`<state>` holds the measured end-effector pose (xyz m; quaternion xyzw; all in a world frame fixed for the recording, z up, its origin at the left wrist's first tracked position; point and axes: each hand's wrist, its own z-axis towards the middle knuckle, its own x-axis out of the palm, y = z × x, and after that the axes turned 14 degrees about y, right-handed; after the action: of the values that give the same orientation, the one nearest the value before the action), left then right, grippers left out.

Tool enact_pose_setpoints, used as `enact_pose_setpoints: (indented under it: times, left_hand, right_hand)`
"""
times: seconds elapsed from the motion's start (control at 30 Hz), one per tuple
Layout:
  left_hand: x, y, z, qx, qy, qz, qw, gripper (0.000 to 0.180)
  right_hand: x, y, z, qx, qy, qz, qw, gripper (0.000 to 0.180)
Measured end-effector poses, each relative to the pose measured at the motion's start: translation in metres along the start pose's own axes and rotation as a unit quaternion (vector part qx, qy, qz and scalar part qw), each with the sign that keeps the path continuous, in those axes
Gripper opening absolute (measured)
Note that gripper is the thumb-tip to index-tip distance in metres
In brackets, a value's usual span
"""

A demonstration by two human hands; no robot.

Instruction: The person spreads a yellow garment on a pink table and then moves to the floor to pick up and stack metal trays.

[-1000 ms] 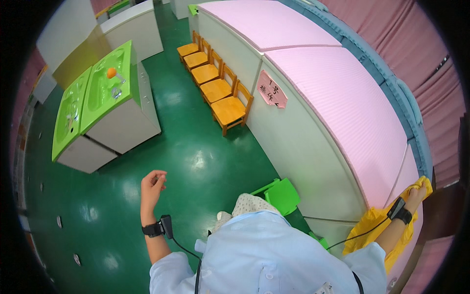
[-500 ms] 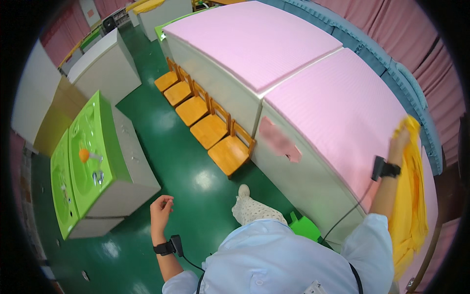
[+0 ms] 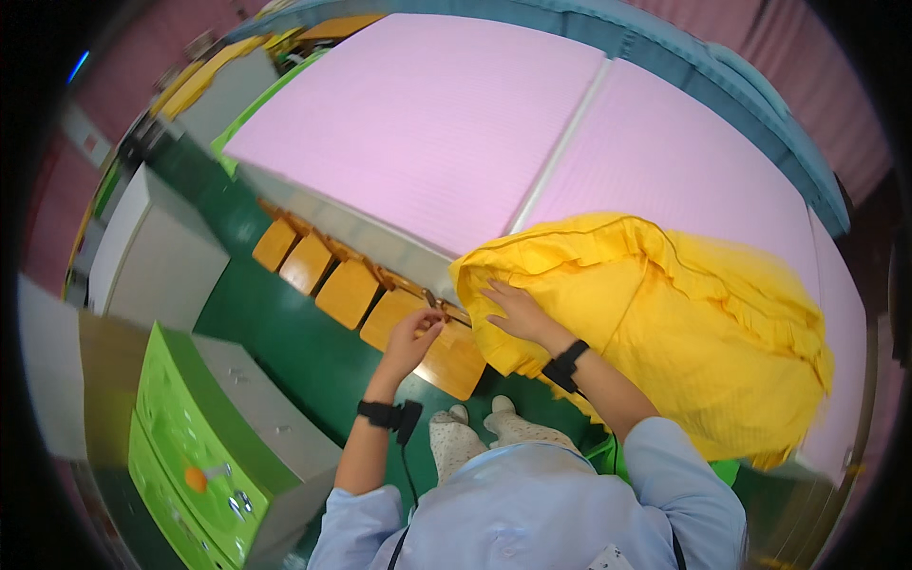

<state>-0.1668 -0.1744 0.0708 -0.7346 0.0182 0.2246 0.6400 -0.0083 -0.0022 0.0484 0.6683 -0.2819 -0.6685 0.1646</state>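
— So, where are the hands?

— The right hand (image 3: 518, 313) lies flat on the yellow cloth (image 3: 665, 323), fingers spread wide, pressing near the cloth's left edge. It grips nothing that I can see. The left hand (image 3: 413, 332) is raised just left of the right one, fingers curled narrow, near the cloth's hem and over the wooden chairs (image 3: 351, 290). It may be pinching something small, but the view is too blurred there to tell.

— And the cloth itself?

— It is heaped on the near right part of the pink table (image 3: 427, 123), beyond and to the right of the right hand. Its left fold hangs over the table's near edge, above the chair closest to the hands. Its right side reaches almost to the table's far right edge.

— How much room is there?

— Beyond both hands the pink top runs bare to a blue border (image 3: 665, 47), with a seam running away from the cloth's upper edge. Left of the left hand the chairs stand in a row tucked against the table's front edge. Below that hand is open green floor (image 3: 285, 332), then a green and white cabinet (image 3: 199, 437) further left. The person's socked feet (image 3: 475, 432) stand between the forearms, close to the nearest chair.
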Motion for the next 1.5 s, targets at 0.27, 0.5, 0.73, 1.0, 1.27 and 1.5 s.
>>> enact_pose_setpoints:
  times: [0.27, 0.5, 0.73, 1.0, 1.27, 1.5]
  left_hand:
    - [0.038, -0.027, 0.112, 0.180, 0.001, 0.381, 0.907, 0.039]
    - [0.008, 0.016, 0.186, 0.140, -0.077, 0.183, 0.970, 0.020]
    - [-0.043, -0.011, 0.223, 0.083, -0.206, 0.383, 0.897, 0.023]
    - [0.149, -0.086, 0.193, 0.274, 0.193, 0.376, 0.864, 0.033]
    - [0.282, -0.124, 0.287, 0.137, 0.151, 0.468, 0.860, 0.062]
    - [0.460, -0.231, 0.310, 0.172, 0.130, 0.590, 0.778, 0.099]
  right_hand:
    - [0.008, 0.008, -0.205, 0.348, -0.256, 0.151, 0.889, 0.026]
    - [0.079, 0.091, -0.368, 0.545, -0.324, 0.141, 0.760, 0.024]
    - [0.087, 0.114, -0.483, 0.634, -0.372, 0.125, 0.666, 0.027]
    - [0.066, -0.011, -0.649, 0.605, -0.489, 0.187, 0.600, 0.031]
    - [0.014, -0.194, -0.728, 0.603, -0.530, 0.303, 0.513, 0.061]
    - [0.020, -0.280, -0.756, 0.393, -0.620, 0.399, 0.549, 0.078]
